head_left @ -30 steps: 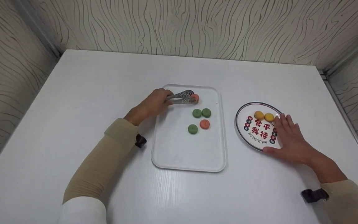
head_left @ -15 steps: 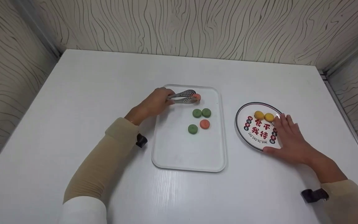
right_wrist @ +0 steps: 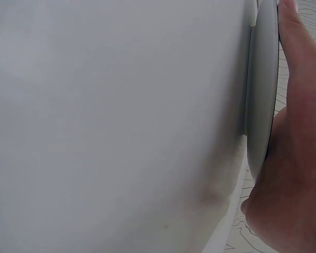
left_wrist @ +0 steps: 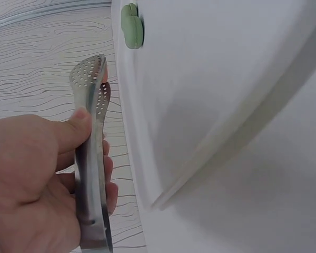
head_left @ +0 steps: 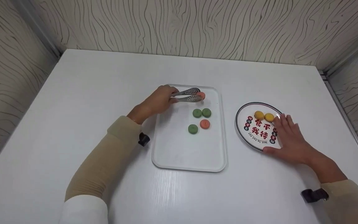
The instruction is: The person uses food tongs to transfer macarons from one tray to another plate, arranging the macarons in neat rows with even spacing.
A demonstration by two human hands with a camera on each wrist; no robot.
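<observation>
My left hand [head_left: 158, 101] grips metal tongs [head_left: 192, 98] with perforated ends over the far part of a white tray [head_left: 179, 152]. An orange macaron [head_left: 201, 95] is pinched between the tong ends. In the left wrist view, the thumb presses one arm of the tongs [left_wrist: 89, 184] and the fingers curl behind the other. Several macarons lie on the tray: green ones [head_left: 193, 129] and one orange [head_left: 204, 124]. My right hand [head_left: 292, 143] rests with straight fingers along the right rim of a round plate [head_left: 244, 109]. Two yellow macarons [head_left: 259, 115] sit on this plate.
The tray and plate stand apart on a white table [head_left: 104, 74], the plate to the right. Wood-grain patterned panels [head_left: 179, 28] rise behind the table and at both sides. Black wrist straps [head_left: 315, 195] show at the sleeves.
My left hand and the tongs have moved a little right and away, carrying the orange macaron along. The right hand, the plate and the other macarons have stayed in place.
</observation>
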